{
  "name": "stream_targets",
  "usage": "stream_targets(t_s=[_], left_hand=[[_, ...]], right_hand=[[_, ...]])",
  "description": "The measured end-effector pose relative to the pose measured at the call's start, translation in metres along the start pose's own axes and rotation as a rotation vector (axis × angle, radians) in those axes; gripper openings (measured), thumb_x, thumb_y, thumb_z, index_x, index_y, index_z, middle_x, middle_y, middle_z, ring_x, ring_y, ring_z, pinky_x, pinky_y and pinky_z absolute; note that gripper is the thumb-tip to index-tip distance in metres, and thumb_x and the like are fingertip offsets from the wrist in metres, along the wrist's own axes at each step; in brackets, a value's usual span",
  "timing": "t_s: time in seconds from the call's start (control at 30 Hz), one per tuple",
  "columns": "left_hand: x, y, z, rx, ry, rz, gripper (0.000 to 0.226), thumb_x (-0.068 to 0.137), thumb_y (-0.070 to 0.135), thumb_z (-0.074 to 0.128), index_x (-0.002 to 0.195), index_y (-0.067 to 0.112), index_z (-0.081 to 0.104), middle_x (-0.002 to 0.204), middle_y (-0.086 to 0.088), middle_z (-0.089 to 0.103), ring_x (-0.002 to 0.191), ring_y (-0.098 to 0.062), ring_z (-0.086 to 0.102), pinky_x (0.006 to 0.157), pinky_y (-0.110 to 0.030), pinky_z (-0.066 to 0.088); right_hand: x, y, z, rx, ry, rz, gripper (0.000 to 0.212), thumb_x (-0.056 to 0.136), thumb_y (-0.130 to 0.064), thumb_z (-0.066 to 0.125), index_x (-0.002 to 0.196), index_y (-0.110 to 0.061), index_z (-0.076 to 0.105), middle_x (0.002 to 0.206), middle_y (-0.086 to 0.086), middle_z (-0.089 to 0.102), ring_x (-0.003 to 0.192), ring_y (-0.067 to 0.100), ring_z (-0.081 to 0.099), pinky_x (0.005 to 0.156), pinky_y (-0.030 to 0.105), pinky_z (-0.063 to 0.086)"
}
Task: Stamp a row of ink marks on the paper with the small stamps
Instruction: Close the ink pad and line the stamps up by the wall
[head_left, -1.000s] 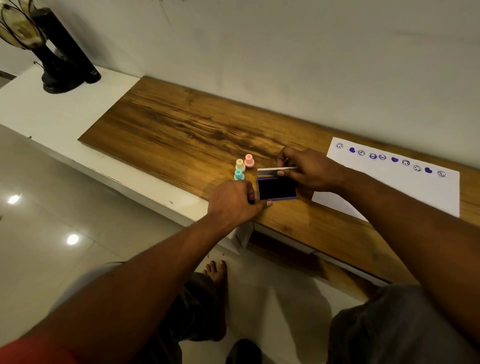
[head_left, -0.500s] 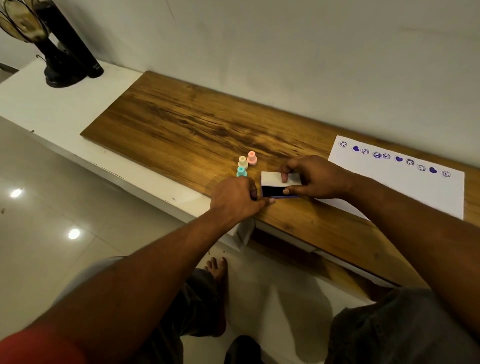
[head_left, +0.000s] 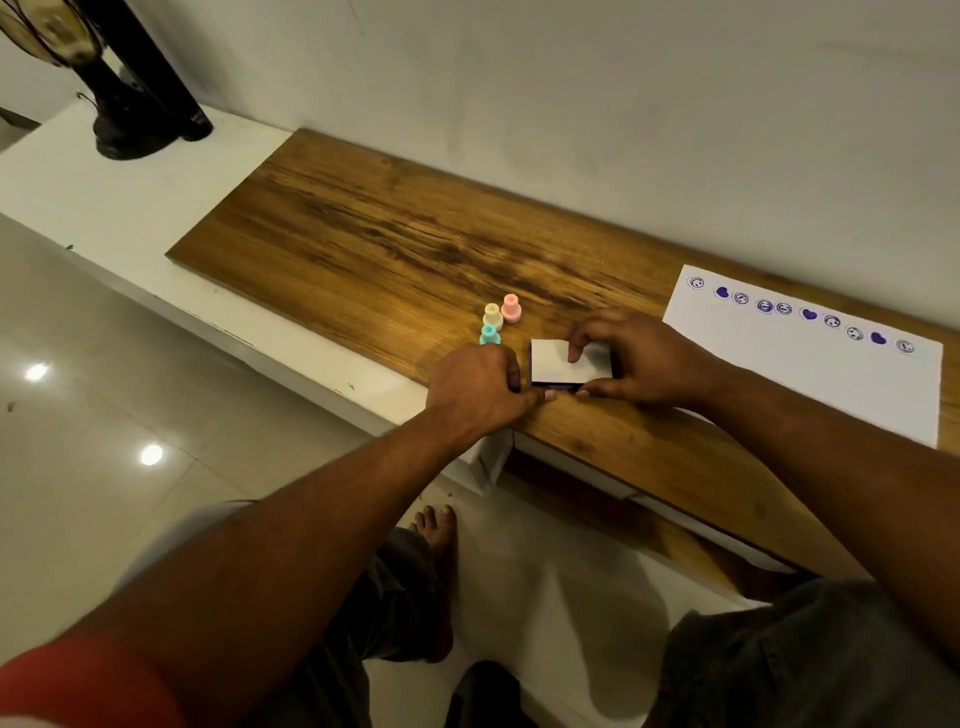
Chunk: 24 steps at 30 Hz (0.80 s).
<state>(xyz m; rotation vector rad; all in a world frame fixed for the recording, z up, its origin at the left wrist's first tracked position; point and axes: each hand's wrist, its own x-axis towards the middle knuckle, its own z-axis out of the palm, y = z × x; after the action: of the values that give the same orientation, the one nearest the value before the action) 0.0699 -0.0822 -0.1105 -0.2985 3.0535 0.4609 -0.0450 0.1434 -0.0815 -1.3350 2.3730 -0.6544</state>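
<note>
A small ink pad (head_left: 553, 364) with a white lid lies near the wooden top's front edge. My right hand (head_left: 631, 356) presses the lid down, fingers on top and thumb at the front edge. My left hand (head_left: 480, 387) grips the pad's left end. Three small stamps stand just beyond my left hand: pink (head_left: 511, 307), cream (head_left: 492, 316) and teal (head_left: 489, 335). A white paper (head_left: 810, 374) lies to the right, with a row of purple faces and hearts along its far edge.
The wooden top (head_left: 363, 234) sits on a white ledge (head_left: 119, 197) against a wall. A dark lamp base (head_left: 130, 119) stands at the ledge's far left. Below are a tiled floor and my bare foot (head_left: 439, 535).
The ink pad's lid stood upright with the dark pad showing; my right hand has folded it down until it is nearly flat. My left hand stayed at the pad's left end.
</note>
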Motion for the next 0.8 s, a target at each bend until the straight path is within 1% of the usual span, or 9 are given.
stream_targets(t_s=[0.13,0.23,0.37,0.47,0.57,0.67,0.8], left_hand=[[-0.003,0.001,-0.003,-0.009,0.008,0.022,0.049,0.076,0.082,0.066,0.072,0.034,0.057,0.064,0.015,0.054,0.061,-0.003,0.051,0.05,-0.023,0.035],[-0.003,0.002,-0.004,0.006,0.004,0.02,0.049,0.077,0.082,0.066,0.075,0.033,0.06,0.066,0.013,0.056,0.064,-0.005,0.054,0.052,-0.023,0.037],[-0.002,0.004,-0.006,0.016,-0.034,0.015,0.055,0.073,0.087,0.065,0.076,0.032,0.063,0.066,0.013,0.057,0.064,-0.005,0.057,0.051,-0.023,0.036],[-0.001,0.006,-0.007,0.014,-0.033,0.024,0.061,0.071,0.092,0.059,0.08,0.032,0.065,0.066,0.013,0.058,0.063,-0.005,0.056,0.05,-0.022,0.035],[-0.002,0.009,-0.008,0.03,-0.016,0.038,0.066,0.074,0.094,0.051,0.083,0.031,0.067,0.062,0.013,0.056,0.058,-0.004,0.054,0.048,-0.022,0.031],[-0.002,0.009,-0.008,0.031,-0.014,0.055,0.064,0.076,0.091,0.055,0.085,0.029,0.067,0.06,0.014,0.051,0.055,-0.002,0.048,0.047,-0.022,0.027],[-0.001,0.008,-0.007,0.026,-0.027,0.06,0.062,0.076,0.09,0.056,0.086,0.03,0.065,0.061,0.014,0.05,0.055,-0.003,0.047,0.048,-0.021,0.026]], right_hand=[[0.0,-0.001,0.001,-0.046,-0.003,0.0,0.051,0.081,-0.052,0.08,0.126,-0.037,0.06,0.14,-0.008,0.057,0.127,0.016,0.051,0.095,0.039,0.054],[-0.001,-0.003,0.002,-0.073,0.005,-0.016,0.054,0.081,-0.053,0.079,0.128,-0.038,0.06,0.142,-0.006,0.055,0.129,0.017,0.05,0.095,0.037,0.054],[-0.002,-0.004,0.003,-0.114,0.014,-0.019,0.057,0.08,-0.057,0.078,0.131,-0.039,0.06,0.144,-0.006,0.054,0.131,0.018,0.049,0.095,0.037,0.053],[-0.003,-0.006,0.002,-0.127,0.016,-0.032,0.059,0.079,-0.057,0.079,0.13,-0.034,0.062,0.142,-0.004,0.056,0.128,0.019,0.051,0.094,0.036,0.053],[-0.006,-0.007,0.002,-0.121,0.035,-0.053,0.059,0.079,-0.055,0.08,0.13,-0.03,0.063,0.139,-0.002,0.058,0.125,0.02,0.053,0.091,0.036,0.054],[-0.008,-0.007,0.003,-0.121,0.045,-0.059,0.06,0.078,-0.058,0.079,0.13,-0.03,0.064,0.138,-0.002,0.058,0.125,0.019,0.054,0.09,0.036,0.055],[-0.01,-0.005,0.006,-0.114,0.047,-0.047,0.063,0.077,-0.061,0.078,0.131,-0.033,0.062,0.14,-0.004,0.057,0.126,0.017,0.052,0.091,0.035,0.055]])
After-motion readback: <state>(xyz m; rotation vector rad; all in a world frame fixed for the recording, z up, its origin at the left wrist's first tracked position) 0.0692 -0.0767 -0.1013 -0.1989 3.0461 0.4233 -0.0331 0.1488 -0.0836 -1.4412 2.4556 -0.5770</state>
